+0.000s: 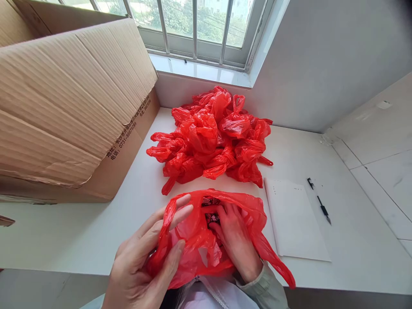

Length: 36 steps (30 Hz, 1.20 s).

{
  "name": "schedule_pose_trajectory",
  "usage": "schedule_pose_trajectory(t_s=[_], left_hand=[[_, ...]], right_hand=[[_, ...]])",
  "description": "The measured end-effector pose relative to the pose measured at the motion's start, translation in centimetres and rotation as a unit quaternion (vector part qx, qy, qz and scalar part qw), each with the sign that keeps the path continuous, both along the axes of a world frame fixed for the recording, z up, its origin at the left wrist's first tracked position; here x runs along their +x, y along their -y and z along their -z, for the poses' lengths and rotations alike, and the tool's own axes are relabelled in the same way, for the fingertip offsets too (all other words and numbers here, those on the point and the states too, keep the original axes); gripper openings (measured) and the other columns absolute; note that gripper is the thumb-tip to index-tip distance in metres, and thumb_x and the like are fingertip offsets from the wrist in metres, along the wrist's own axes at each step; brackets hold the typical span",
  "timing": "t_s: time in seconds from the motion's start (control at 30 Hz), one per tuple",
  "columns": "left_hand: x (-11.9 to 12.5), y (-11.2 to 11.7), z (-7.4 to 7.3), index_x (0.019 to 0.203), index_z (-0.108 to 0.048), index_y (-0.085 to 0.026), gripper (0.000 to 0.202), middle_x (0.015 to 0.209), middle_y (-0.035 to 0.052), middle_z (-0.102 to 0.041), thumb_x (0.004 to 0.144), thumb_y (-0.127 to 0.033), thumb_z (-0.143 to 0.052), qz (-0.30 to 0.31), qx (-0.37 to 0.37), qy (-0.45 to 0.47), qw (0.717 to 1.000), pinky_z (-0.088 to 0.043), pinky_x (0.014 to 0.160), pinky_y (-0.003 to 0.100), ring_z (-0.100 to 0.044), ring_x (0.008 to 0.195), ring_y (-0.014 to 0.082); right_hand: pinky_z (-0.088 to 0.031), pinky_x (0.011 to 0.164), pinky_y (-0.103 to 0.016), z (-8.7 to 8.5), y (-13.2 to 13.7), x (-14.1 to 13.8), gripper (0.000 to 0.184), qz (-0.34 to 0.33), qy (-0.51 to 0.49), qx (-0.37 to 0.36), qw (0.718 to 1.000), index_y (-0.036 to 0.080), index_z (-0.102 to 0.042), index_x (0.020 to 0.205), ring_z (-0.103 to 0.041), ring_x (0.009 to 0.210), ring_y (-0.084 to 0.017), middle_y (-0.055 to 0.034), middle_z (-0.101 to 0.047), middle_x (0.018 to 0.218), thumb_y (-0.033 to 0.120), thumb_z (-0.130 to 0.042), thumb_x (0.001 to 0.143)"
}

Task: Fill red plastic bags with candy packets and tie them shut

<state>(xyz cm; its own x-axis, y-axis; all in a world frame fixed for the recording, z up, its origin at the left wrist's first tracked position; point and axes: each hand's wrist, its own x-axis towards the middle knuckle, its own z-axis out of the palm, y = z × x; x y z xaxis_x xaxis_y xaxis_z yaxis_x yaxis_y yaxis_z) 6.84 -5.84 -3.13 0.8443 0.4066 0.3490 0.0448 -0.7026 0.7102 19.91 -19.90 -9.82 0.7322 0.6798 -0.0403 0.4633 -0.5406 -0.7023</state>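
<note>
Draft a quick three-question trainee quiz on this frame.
1. True or false: the right hand is inside the open red bag.
2. What lies right of the white sheet? A pen, B scissors, C tape.
3. Which large thing stands left of the pile of tied red bags?
Key: 1 true; 2 A; 3 the cardboard box.

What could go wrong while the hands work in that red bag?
The thin bag could tear: the left hand grips its rim while the right hand reaches inside. It sits at the near edge of the table, so the dark contents might spill off. Its loose handle lies by the paper and could drag it.
</note>
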Motion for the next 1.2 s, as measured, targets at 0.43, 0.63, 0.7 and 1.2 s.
schedule_pose_trajectory(t_s=[0.43,0.63,0.7,1.2], left_hand=[[-0.2,0.1,-0.5,0.128,-0.056,-0.033,0.049,0.132,0.0014,-0.060,0.085,-0.010,-0.056,0.018,-0.011,0.015,1.000,-0.048,0.102,0.026,-0.056,0.123,0.0218],[0.0,0.2,-0.5,0.128,-0.054,-0.033,0.049,0.131,0.0003,-0.061,0.085,-0.009,-0.054,0.021,-0.001,0.006,1.000,-0.049,0.101,0.023,-0.054,0.126,0.0213],[0.1,0.2,-0.5,0.128,-0.054,-0.034,0.049,0.129,-0.0002,-0.062,0.085,-0.009,-0.054,0.026,0.006,0.008,1.000,-0.049,0.101,0.023,-0.051,0.129,0.0221],[0.0,0.1,-0.2,0.123,-0.057,-0.034,0.044,0.124,0.0016,-0.063,0.085,-0.012,-0.055,0.009,0.006,0.013,1.000,-0.053,0.095,0.024,-0.060,0.119,0.0245]], right_hand=[[-0.045,0.094,-0.030,-1.6,0.4,1.0,0.031,0.009,-0.164,0.156,0.974,0.022,-0.071,0.097,-0.064,0.101,-0.016,-0.0010,-0.072,0.105,0.005,-0.056,0.077],[-0.049,0.087,-0.031,-1.3,0.3,1.2,0.020,0.024,-0.187,0.151,0.970,0.019,-0.072,0.090,-0.066,0.089,-0.018,-0.0022,-0.073,0.094,0.011,-0.061,0.076],[-0.048,0.090,-0.031,-1.3,0.4,1.1,0.025,0.011,-0.196,0.159,0.968,0.020,-0.073,0.094,-0.066,0.093,-0.018,-0.0024,-0.073,0.098,0.010,-0.058,0.077],[-0.053,0.077,-0.029,-1.3,1.7,0.7,0.016,0.070,-0.246,0.144,0.956,0.018,-0.074,0.090,-0.068,0.086,-0.019,-0.0038,-0.074,0.091,0.018,-0.062,0.078]])
